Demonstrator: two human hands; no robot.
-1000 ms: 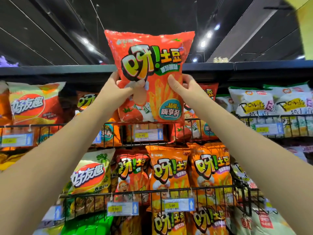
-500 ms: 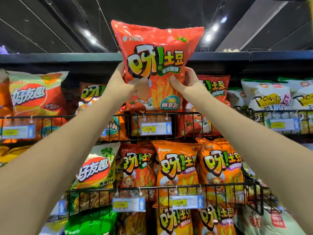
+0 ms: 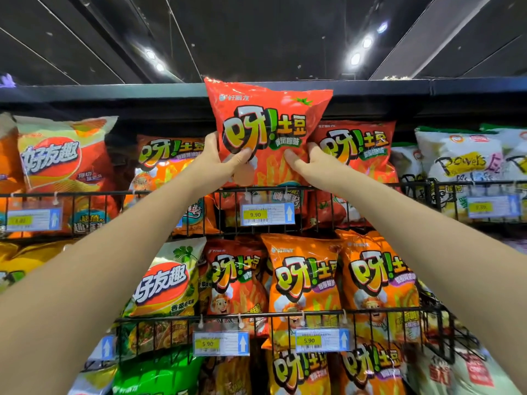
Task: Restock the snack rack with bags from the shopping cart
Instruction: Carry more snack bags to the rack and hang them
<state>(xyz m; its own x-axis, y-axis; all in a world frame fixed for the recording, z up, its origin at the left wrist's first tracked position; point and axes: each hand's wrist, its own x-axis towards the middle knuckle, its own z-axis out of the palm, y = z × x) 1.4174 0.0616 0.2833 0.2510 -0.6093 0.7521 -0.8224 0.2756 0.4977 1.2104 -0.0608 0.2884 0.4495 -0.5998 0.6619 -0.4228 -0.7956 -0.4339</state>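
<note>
Descent since 0.5 s ago: the glossy red crinkled plastic snack bag (image 3: 268, 118) now dips its bottom edge behind the top rail of the black wire rack (image 3: 228, 191), above a 9.90 price tag (image 3: 266, 214). Left hand (image 3: 211, 163) and right hand (image 3: 316, 163) clamp its lower sides, thumbs pressed in front. Overhead, dark ceiling (image 3: 256, 38) with round spotlights (image 3: 355, 58).

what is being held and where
Both hands hold one red snack bag: the left hand grips its left edge, the right hand its right edge, thumbs on the front.
</note>
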